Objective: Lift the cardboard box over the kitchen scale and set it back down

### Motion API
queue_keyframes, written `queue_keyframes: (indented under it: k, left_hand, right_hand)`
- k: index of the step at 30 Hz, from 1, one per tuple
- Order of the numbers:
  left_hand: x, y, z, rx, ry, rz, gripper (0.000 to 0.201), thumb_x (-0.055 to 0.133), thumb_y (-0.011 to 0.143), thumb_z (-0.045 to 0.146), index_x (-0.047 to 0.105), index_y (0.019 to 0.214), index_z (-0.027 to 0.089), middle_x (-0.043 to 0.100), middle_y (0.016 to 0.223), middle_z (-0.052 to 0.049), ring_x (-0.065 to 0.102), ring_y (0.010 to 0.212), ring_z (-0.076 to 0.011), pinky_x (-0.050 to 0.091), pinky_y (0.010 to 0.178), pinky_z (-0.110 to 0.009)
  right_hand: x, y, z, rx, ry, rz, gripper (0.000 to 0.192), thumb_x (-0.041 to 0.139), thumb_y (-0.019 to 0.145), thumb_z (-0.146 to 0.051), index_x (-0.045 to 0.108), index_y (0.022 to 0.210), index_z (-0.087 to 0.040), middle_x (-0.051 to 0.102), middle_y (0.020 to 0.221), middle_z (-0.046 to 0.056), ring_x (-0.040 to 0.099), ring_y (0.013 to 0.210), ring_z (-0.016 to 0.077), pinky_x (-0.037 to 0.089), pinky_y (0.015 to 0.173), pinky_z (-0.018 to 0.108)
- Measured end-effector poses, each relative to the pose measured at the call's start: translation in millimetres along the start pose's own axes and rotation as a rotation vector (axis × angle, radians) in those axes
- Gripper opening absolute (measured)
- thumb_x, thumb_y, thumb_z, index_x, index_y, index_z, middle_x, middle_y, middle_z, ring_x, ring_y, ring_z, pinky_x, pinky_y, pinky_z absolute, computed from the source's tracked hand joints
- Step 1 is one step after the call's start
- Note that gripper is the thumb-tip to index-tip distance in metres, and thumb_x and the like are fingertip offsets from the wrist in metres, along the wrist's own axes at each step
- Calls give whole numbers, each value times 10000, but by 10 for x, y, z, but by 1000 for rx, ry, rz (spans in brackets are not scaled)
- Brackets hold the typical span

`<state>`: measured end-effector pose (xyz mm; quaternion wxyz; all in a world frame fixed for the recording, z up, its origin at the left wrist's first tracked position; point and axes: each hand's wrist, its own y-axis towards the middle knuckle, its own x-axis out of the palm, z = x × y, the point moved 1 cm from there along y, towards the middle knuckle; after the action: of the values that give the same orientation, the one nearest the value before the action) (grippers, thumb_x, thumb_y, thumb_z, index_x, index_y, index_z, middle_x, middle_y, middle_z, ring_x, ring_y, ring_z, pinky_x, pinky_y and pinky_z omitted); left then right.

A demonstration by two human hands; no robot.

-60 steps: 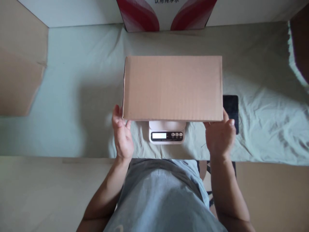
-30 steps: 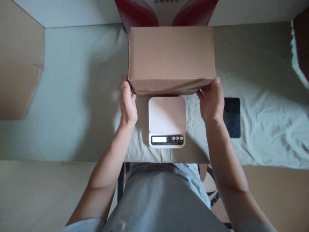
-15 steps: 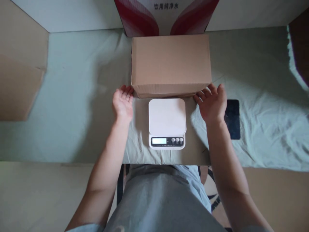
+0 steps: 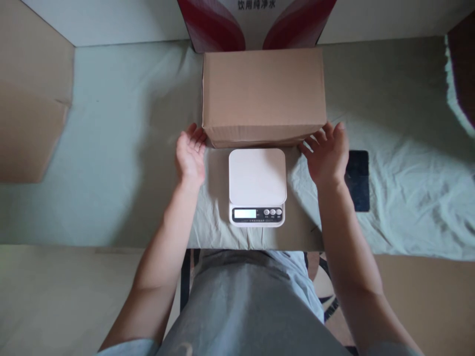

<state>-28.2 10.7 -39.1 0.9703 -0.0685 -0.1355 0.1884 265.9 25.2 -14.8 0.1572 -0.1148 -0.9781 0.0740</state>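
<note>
Cardboard box (image 4: 264, 94) sitting flat on the cloth-covered table (image 4: 122, 148), closed, long axis running left to right, back edge up against a red and white carton (image 4: 256, 22) at the far side. Directly nearer than the box, just beside its front face: a white kitchen scale (image 4: 257, 187), platform bare, display and buttons facing the body.

Left hand (image 4: 190, 155) open, palm up, fingers loosely spread, tips right at the box's near-left bottom corner. Touching or a hair apart? Hard to call from this angle. Right hand (image 4: 326, 153) same story on the near-right corner: open, palm turned inward and up, fingers fanned, nothing gripped. So the box lies straight ahead of both hands, one hand flanking each short end, neither clearly nearer. Pretty symmetrical setup, with the scale dead centre between the two wrists.

Dark phone (image 4: 356, 180) lying flat just right of the right hand, apart from it. Flattened brown cardboard (image 4: 29, 109) off at the left edge, well clear of everything.
</note>
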Motion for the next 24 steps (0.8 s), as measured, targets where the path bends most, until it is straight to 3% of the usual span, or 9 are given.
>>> queue_keyframes:
  k: [4, 9, 13, 16, 24]
  left_hand:
    - [260, -134, 179, -8, -54, -21, 487, 383, 885, 608, 612, 1127, 252, 533, 1398, -84, 405, 1405, -264, 318, 1158, -474]
    - [439, -366, 463, 108, 30, -80, 452, 404, 900, 596, 607, 1125, 260, 549, 1381, -47, 402, 1402, -234, 301, 1174, -432]
    - [414, -698, 679, 180, 51, -88, 397, 451, 866, 632, 635, 1066, 343, 587, 1338, 24, 364, 1428, -252, 323, 1175, -422]
    - [349, -973, 717, 172, 73, -48, 414, 459, 842, 662, 632, 1086, 376, 590, 1336, 38, 370, 1425, -265, 354, 1163, -436]
    - [191, -1349, 572, 147, 71, -39, 357, 539, 852, 538, 603, 1173, 396, 575, 1346, 20, 497, 1320, -240, 435, 1094, -435]
  right_hand:
    - [185, -56, -103, -43, -83, -90, 498, 440, 732, -760, 619, 925, -337, 653, 1218, 7, 513, 1306, 269, 482, 1011, 488]
    - [294, -191, -333, -78, -85, -62, 500, 479, 723, -751, 627, 935, -323, 649, 1213, 11, 507, 1310, 284, 509, 1005, 481]
    - [244, -489, -615, -164, -77, -84, 419, 462, 787, -684, 642, 954, -345, 657, 1179, -4, 522, 1296, 288, 498, 1020, 508]
    - [200, -761, -712, -160, -96, -90, 370, 437, 836, -626, 639, 1011, -371, 642, 1217, -9, 508, 1314, 286, 503, 1006, 516]
    - [97, -1144, -504, -119, -124, -23, 376, 481, 832, -595, 632, 1095, -373, 657, 1185, 1, 525, 1289, 263, 500, 1020, 478]
